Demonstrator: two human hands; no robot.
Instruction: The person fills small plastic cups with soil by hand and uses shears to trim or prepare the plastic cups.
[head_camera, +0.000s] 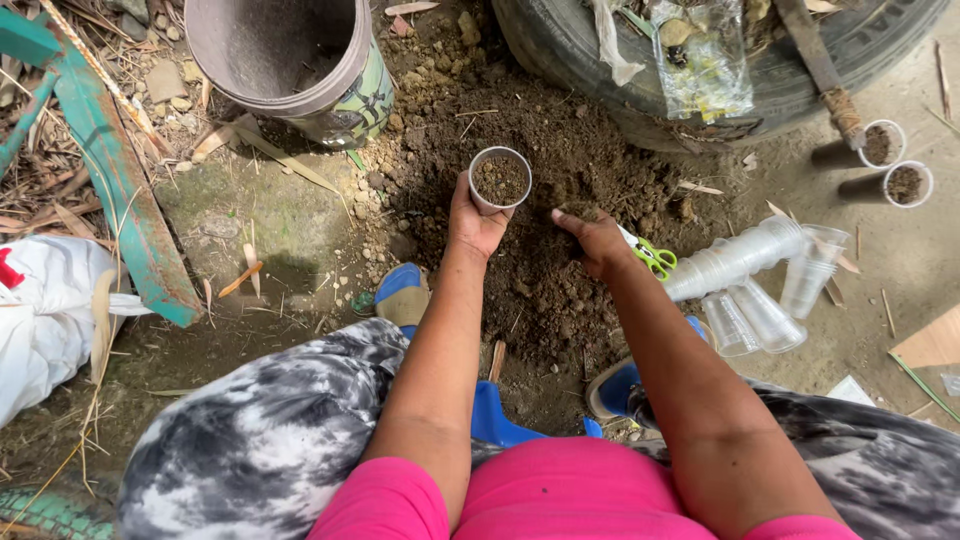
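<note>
Outdoors on bare ground (280, 230), soil heap (540, 150) beside tyre (570, 40).

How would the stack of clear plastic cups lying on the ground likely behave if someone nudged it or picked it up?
The stack of clear cups looks thin-walled, so probably light and easily crushed. Lying on its side on the ground, it may well roll in a curve. The nested cups could slide apart, as the loose cups beside it suggest.
</note>
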